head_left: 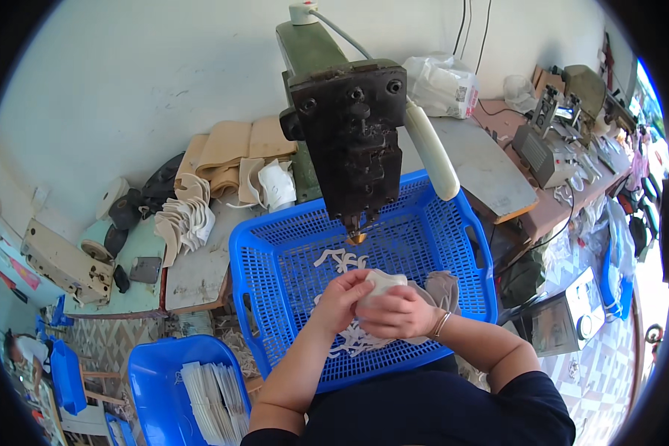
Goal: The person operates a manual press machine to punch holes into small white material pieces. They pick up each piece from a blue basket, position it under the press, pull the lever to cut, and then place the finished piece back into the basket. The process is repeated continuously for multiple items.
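Above a blue plastic basket [239, 256], my two hands meet around a pale cream, folded piece of soft material [383, 281]. My left hand [340, 299] pinches its left side with thumb and fingers. The fingers of my right hand [395, 312], slightly blurred, wrap over its front and right side. A bracelet circles the right wrist. Beside that wrist, several grey-beige curved pieces [443, 288] lie in the basket. White cut strips [342, 260] are scattered on the basket's bottom. Just beyond my hands hangs the brass-coloured tip [357, 239] of a dark machine head [349, 141].
A white lever [432, 152] slants down at the machine's right. Stacked cream pieces [186, 215] and tan sheets [227, 152] rest on the left bench. A blue chair-like tub [152, 372] holding bundled white pieces stands lower left. Another machine [546, 152] occupies the right table.
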Available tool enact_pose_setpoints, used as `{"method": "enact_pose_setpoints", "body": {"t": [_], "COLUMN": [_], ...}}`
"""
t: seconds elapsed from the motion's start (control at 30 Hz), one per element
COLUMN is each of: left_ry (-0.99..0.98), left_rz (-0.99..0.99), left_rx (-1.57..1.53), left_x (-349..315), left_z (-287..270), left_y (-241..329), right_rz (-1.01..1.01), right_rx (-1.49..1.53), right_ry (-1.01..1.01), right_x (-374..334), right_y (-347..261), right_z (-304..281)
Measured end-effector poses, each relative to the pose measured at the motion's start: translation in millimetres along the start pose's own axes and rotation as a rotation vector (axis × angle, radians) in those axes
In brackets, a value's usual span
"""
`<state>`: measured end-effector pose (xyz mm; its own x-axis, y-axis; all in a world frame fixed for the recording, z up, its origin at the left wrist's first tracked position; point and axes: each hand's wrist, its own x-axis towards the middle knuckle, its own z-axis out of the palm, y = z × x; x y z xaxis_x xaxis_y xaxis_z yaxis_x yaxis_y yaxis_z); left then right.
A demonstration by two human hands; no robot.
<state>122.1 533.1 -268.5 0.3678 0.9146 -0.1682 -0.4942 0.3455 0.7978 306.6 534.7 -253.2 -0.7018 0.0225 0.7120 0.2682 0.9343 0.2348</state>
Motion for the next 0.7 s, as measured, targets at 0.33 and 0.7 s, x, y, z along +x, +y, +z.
{"method": "enact_pose_setpoints", "body": {"t": [0.33, 0.7], "left_ry": [0.266, 0.399], "left_rz": [0.494, 0.508], "left_rx": [0.217, 0.248], "left_x": [0, 12], "left_z": [36, 46], "left_y": [17, 43], "right_rz": [1.351, 1.305], "right_rx": [1.16, 1.359], "right_ry": [0.066, 0.326], "right_x": [-3, 21], "right_y": [1, 24], "right_z": [1, -3]}}
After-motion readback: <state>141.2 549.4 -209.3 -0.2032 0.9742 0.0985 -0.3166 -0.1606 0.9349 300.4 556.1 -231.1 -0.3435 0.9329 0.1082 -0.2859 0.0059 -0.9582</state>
